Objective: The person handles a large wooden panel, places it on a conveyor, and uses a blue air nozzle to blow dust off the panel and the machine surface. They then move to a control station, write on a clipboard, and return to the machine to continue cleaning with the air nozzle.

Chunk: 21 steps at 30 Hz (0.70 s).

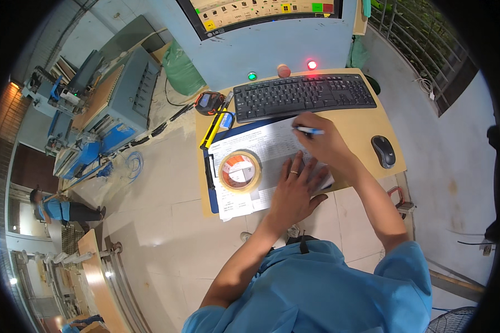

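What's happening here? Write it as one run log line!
right hand: pen in fingers, over paper | left hand: resting on paper | tape roll: lying on paper | keyboard: untouched | mouse: untouched

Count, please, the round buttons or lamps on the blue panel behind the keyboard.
3: a green one at left, a dull red one in the middle, a glowing red one at right.

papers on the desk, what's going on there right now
The person's right hand holds a pen at the papers, which lie on a clipboard; whether it touches them is hard to tell. The left hand rests on the papers. A tape roll lies on them to its left. The keyboard sits beyond, the mouse off to the right.
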Each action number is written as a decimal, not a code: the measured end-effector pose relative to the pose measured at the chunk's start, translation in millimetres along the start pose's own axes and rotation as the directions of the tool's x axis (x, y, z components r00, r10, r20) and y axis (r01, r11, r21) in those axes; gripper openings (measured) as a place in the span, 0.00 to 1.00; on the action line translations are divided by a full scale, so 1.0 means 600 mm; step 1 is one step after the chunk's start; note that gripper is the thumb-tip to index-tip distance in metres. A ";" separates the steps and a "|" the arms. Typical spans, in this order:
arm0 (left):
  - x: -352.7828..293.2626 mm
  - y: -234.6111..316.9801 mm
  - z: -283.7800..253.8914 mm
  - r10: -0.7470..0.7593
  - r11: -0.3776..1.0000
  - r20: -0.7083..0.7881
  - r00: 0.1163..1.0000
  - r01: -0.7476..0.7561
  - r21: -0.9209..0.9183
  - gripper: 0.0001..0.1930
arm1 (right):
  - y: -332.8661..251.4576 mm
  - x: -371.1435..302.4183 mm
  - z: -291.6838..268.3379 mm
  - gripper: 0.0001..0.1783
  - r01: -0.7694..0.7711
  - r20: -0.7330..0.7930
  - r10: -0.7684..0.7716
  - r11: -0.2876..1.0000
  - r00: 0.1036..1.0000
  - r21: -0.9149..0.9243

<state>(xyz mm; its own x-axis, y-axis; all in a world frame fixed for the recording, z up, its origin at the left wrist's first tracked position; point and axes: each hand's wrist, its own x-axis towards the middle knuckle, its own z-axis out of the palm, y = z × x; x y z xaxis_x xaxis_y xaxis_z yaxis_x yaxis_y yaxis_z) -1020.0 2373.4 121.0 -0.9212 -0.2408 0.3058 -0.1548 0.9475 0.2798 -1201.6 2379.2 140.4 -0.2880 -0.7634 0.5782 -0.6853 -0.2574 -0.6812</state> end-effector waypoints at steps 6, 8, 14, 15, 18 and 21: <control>-0.001 0.001 0.000 -0.009 1.000 0.013 1.000 0.010 -0.008 0.33 | -0.044 0.126 0.068 0.09 0.255 0.484 0.105 0.743 0.869 -0.619; -0.003 0.001 0.002 -0.001 1.000 -0.011 1.000 0.001 -0.012 0.33 | -0.054 0.143 0.063 0.10 0.258 0.465 0.044 0.784 0.884 -0.564; -0.005 0.002 0.010 -0.006 1.000 0.006 1.000 0.006 0.026 0.33 | -0.051 0.113 0.021 0.10 0.222 0.267 -0.124 0.899 0.956 -0.377; -0.004 0.005 0.006 -0.009 1.000 -0.006 1.000 0.009 0.029 0.33 | -0.048 0.098 0.025 0.12 0.237 0.304 -0.117 0.886 0.946 -0.398; -0.012 0.018 -0.025 0.000 1.000 0.012 1.000 0.000 -0.011 0.33 | -0.039 0.032 0.040 0.14 0.005 0.385 0.095 0.968 0.918 -0.251; -0.036 0.029 -0.081 0.022 0.987 0.054 0.998 -0.013 -0.161 0.27 | -0.034 -0.031 0.035 0.17 -0.198 0.325 0.245 0.965 0.914 -0.171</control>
<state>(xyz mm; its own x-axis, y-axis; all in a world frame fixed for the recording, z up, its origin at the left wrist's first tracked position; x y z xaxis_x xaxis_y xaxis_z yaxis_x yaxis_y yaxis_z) -985.4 2384.7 163.2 -0.9423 -0.2078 0.2624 -0.0828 0.9042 0.4190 -1168.2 2386.4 133.8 -0.2140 -0.9527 0.2156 -0.7188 0.0041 -0.6952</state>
